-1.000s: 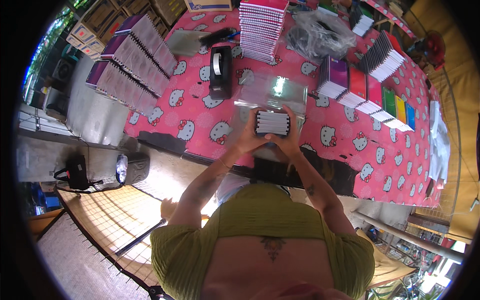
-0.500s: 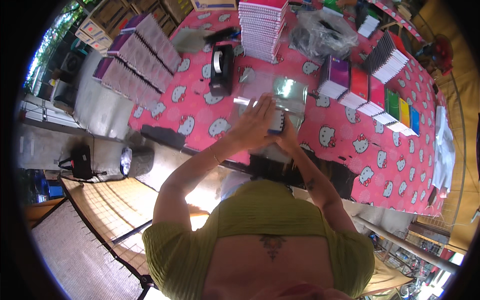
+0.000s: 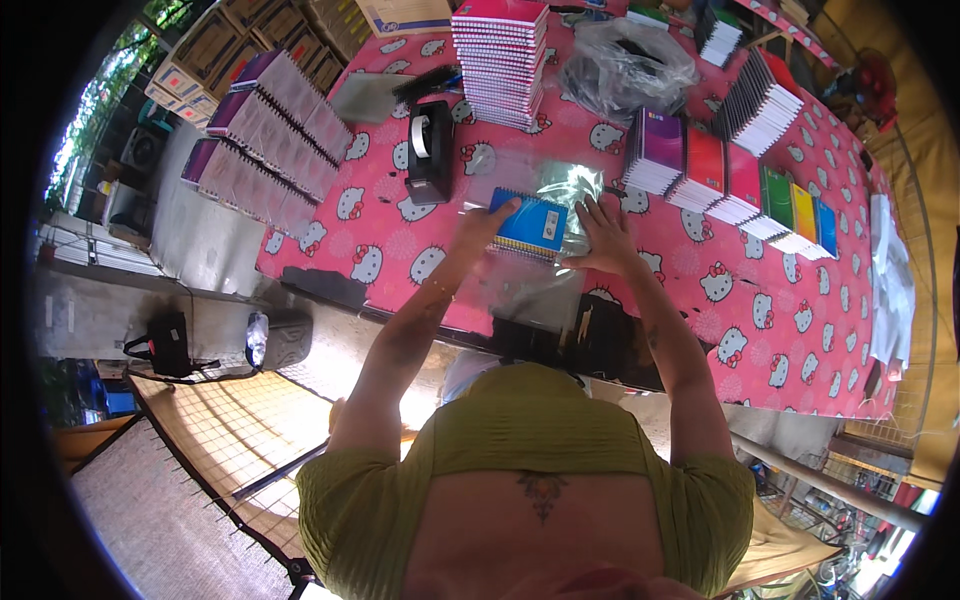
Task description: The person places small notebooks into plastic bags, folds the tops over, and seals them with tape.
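A small blue spiral notebook [image 3: 532, 222] lies flat on a clear plastic sheet [image 3: 545, 295], its wire binding along the near and far edges of what seems a short stack. My left hand [image 3: 482, 228] grips the left end, thumb on the cover and the other fingers mostly hidden at the side. To the right of the notebook, my right hand [image 3: 605, 240] rests on the shiny plastic with its fingers spread, holding nothing. A black tape dispenser [image 3: 430, 165] with a pale roll stands beyond my left hand.
A tall stack of notebooks [image 3: 500, 75] rises at the back. Rows of coloured notebooks [image 3: 705, 170] stand on the right, and wrapped purple ones [image 3: 260, 150] at the left. Crumpled plastic [image 3: 625, 70] lies behind. A pink patterned cloth [image 3: 680, 300] covers the table.
The notebook, earlier mostly hidden between my hands, now lies flat with its blue cover showing. My right hand has moved right onto the plastic; my left hand has shifted to the notebook's left end.
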